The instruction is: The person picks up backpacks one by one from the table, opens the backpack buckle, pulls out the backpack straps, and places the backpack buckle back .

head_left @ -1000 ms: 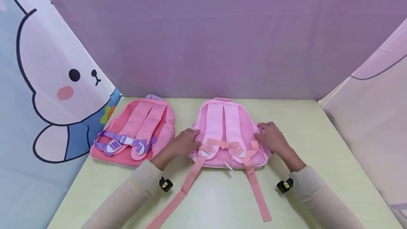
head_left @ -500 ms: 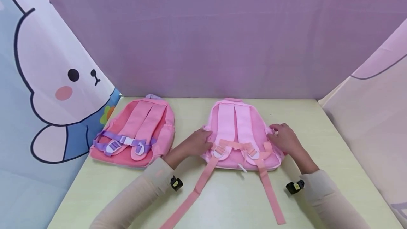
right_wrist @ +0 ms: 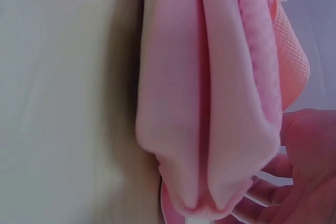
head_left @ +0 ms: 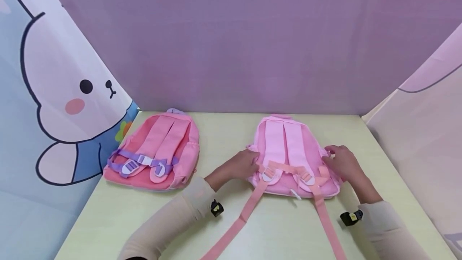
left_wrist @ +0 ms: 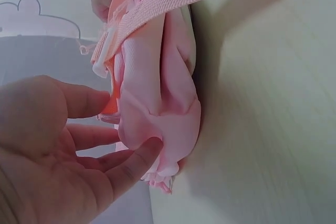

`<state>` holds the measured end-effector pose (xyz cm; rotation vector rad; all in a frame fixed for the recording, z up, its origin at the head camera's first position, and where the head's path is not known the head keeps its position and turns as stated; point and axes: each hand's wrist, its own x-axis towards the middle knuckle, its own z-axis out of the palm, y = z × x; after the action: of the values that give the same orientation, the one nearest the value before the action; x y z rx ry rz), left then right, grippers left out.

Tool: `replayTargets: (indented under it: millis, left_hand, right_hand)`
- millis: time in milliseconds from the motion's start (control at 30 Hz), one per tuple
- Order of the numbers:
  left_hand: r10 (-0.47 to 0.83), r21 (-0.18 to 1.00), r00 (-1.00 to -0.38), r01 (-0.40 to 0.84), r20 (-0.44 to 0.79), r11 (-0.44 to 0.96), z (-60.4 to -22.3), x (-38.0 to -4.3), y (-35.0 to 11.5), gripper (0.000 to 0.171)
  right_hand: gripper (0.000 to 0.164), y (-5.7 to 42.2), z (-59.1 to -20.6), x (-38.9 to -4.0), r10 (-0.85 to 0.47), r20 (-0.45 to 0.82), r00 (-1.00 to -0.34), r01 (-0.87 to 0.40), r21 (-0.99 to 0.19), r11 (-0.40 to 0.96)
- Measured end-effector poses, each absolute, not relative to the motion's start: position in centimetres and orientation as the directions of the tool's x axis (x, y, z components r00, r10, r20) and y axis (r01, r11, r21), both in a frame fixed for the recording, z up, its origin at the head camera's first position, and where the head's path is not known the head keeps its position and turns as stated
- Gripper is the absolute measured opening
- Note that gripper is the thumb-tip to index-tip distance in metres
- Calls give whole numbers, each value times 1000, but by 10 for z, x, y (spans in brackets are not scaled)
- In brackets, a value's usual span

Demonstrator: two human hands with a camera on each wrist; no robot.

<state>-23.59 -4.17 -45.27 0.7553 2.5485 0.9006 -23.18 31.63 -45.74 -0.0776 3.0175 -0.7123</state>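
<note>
A light pink backpack (head_left: 285, 143) lies on the table with its shoulder straps facing up, right of the middle. My left hand (head_left: 243, 164) grips its left side. In the left wrist view, the thumb of the left hand (left_wrist: 79, 145) is at the upper edge and a finger presses into the side fabric. My right hand (head_left: 343, 163) holds the right side near the gathered side pocket. In the right wrist view, the fingers of the right hand (right_wrist: 299, 166) are partly hidden behind the bag. Peach webbing straps (head_left: 249, 208) trail from the backpack toward me.
A coral pink backpack (head_left: 159, 143) with purple webbing and white buckles lies strap side up at the left. Under both bags is a pale table (head_left: 274, 228). A purple backdrop (head_left: 252, 43) stands behind it, with printed cloth (head_left: 54, 103) at the left.
Both hands have moved right across the table together with the light pink backpack, its loose straps dragging along. The coral backpack stays in place, with a wider gap between the bags.
</note>
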Motion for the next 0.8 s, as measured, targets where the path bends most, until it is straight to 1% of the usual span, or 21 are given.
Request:
replayTargets:
  millis: [200,500,633,800]
  left_hand:
    - [609,685,-778,361,-153,633,-455,-236,-19,11]
    - [663,701,-736,402,-136,589,-459,-239,13,12]
    - [671,700,-728,405,-143,588,-458,-240,30,12]
    - [671,685,-719,398,-180,610,-457,-237,51,10]
  right_hand:
    - [50,340,-459,-228,-26,-61,-998,4,-443,896]
    - [49,376,-457,-225,-2,-59,-998,20,-369,929]
    - [49,392,-458,-226,30,-68,-997,52,-354,934]
    - [46,408,-459,-226,44,-62,-997,61,-314,948]
